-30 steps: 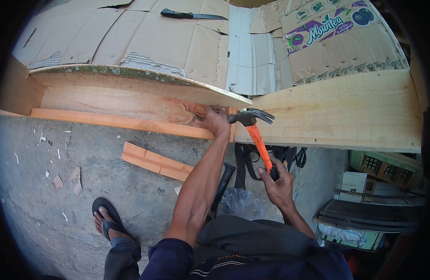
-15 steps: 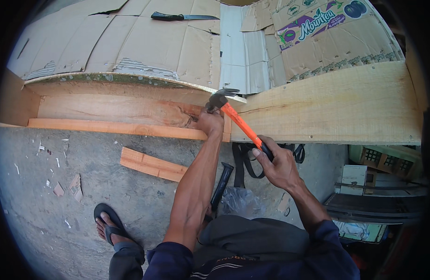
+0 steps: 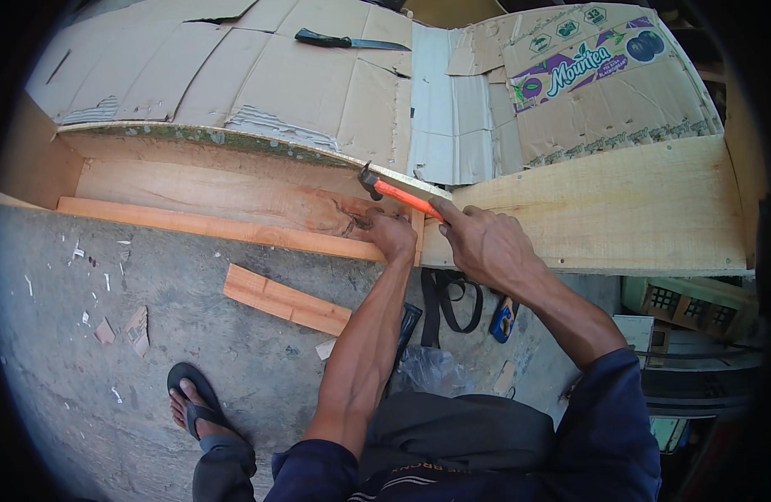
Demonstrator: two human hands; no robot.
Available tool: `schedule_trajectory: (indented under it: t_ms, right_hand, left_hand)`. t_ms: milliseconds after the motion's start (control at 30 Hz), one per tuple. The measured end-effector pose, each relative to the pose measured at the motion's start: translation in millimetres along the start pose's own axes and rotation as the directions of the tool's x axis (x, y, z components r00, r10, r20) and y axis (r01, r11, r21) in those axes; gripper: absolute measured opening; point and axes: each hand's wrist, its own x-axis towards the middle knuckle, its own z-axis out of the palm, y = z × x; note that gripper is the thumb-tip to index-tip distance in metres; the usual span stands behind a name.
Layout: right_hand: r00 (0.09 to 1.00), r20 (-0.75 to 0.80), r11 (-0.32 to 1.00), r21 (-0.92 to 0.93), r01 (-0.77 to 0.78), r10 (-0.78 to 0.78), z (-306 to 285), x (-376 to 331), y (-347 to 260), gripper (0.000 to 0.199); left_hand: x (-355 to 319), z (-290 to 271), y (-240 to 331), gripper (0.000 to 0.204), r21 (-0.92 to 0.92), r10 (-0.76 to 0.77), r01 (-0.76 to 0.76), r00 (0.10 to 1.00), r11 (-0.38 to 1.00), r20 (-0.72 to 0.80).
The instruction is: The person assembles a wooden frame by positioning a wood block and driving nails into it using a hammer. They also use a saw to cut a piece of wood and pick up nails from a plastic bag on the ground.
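My right hand (image 3: 490, 247) is wrapped round the grip of a claw hammer (image 3: 406, 198) with an orange handle and dark head. The hammer lies across the right end of a long, shallow wooden trough (image 3: 193, 225), its head close to the trough's far wall. Inside that same end, just nearer than the hammer, is my left hand (image 3: 391, 234). Its fingers are curled near a dark knot in the wood, and what they pinch, if anything, is too small to make out. A pale wooden board (image 3: 611, 209) adjoins the trough on the right.
Flattened cardboard (image 3: 318, 92) covers the surface beyond, with a black-handled knife (image 3: 352, 40) on it. On the concrete floor lie a wood offcut (image 3: 285, 299), a black strap (image 3: 440, 305), a blue-and-yellow item (image 3: 503, 320), clear plastic (image 3: 431, 371) and scattered scraps.
My right hand has moved up and forward, bringing the hammer lower and flatter, its head further left. My left hand stays in the trough's right end. The whole view has shifted slightly.
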Motion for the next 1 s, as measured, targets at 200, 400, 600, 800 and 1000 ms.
schedule_trajectory:
  t_ms: [200, 400, 600, 800, 1000]
  right_hand:
    - [0.996, 0.059, 0.986, -0.148, 0.08, -0.072, 17.7, 9.3, 14.9, 0.039]
    - [0.99, 0.122, 0.983, -0.16, 0.085, -0.066, 17.0, 14.1, 17.8, 0.038]
    - [0.994, 0.072, 0.984, -0.158, 0.088, -0.077, 26.8, 17.0, 20.3, 0.039]
    - [0.991, 0.095, 0.982, -0.154, 0.109, -0.095, 21.6, 19.2, 8.2, 0.042]
    - [0.985, 0.126, 0.969, -0.198, 0.145, -0.121, 22.4, 22.7, 15.4, 0.038]
  left_hand:
    - [-5.6, 4.1, 5.0, 0.056, -0.086, 0.013, -0.019, 0.998, 0.996, -0.068]
    - [-5.1, -1.1, 19.0, 0.064, 0.077, -0.068, 0.074, 0.995, 0.994, -0.076]
    - [-5.8, -1.9, 17.9, 0.061, 0.152, -0.03, 0.037, 0.998, 0.988, -0.048]
    - [-5.1, -2.0, 12.3, 0.058, 0.105, -0.047, 0.056, 0.995, 0.993, -0.083]
    - [-1.8, 2.9, 14.9, 0.054, 0.041, -0.096, 0.099, 0.993, 0.994, -0.065]
